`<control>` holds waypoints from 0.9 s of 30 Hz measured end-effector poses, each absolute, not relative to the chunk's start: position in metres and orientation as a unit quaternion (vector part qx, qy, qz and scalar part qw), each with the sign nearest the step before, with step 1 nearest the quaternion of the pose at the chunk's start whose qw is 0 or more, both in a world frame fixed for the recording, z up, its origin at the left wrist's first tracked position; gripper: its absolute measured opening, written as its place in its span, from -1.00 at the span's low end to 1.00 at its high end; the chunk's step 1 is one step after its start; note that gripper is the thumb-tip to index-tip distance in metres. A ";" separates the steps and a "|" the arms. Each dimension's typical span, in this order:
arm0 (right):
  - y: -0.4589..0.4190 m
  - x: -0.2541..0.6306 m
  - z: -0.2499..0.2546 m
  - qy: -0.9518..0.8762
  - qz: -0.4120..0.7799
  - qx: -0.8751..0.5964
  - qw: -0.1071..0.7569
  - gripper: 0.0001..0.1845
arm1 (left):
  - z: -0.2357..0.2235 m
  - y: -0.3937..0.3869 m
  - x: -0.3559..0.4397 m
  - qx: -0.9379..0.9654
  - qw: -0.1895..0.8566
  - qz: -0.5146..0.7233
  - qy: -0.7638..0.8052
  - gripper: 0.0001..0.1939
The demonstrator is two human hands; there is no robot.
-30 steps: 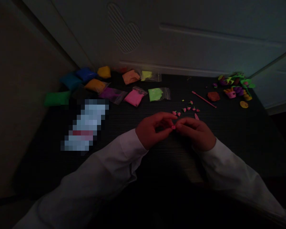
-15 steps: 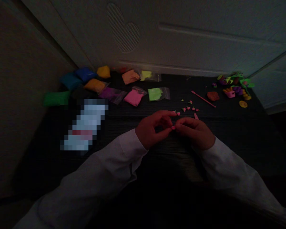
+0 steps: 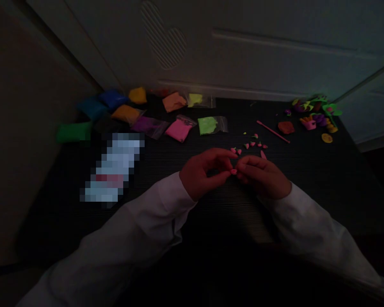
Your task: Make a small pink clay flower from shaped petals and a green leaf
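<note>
A tiny pink clay piece (image 3: 234, 172) sits between my two hands, above the dark table. My left hand (image 3: 206, 174) pinches its left side between thumb and a finger, with the forefinger stretched out above. My right hand (image 3: 265, 175) is closed in a pinch at the piece's right side, thumb and forefinger touching it. Just beyond my fingertips lie several small pink clay rosebuds with green bits, among them one bud (image 3: 252, 144). A pointed pink tool or strip (image 3: 263, 154) lies behind my right hand, partly covered by it.
Bags of coloured clay, such as the pink bag (image 3: 179, 128) and light green bag (image 3: 208, 125), line the back. A blurred bright screen (image 3: 113, 168) lies left. A pink modelling stick (image 3: 273, 131), reddish lump (image 3: 286, 127) and finished clay figures (image 3: 309, 123) are at right.
The pink piece has turned slightly and shows more of its face between my fingertips. My right fingers have shifted a little; both hands stay in nearly the same place.
</note>
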State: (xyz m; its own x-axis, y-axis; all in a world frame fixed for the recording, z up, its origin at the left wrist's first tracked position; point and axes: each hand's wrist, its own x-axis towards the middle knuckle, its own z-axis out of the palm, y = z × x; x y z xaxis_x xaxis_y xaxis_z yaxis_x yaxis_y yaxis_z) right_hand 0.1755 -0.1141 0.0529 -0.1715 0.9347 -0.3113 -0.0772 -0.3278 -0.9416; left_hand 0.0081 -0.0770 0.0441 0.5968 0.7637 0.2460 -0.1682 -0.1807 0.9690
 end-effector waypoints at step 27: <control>-0.115 0.175 0.054 -0.442 0.628 -0.500 0.400 -0.90 | 0.048 -0.077 0.008 0.603 0.679 0.356 0.221 -0.67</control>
State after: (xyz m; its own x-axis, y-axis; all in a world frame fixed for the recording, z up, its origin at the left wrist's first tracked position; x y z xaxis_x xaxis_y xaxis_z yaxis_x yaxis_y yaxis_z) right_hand 0.1749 -0.1151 0.0537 -0.1808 0.9445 -0.2741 -0.0612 -0.2890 -0.9554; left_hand 0.0077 -0.0769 0.0480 0.6483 0.7503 0.1295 -0.2165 0.0186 0.9761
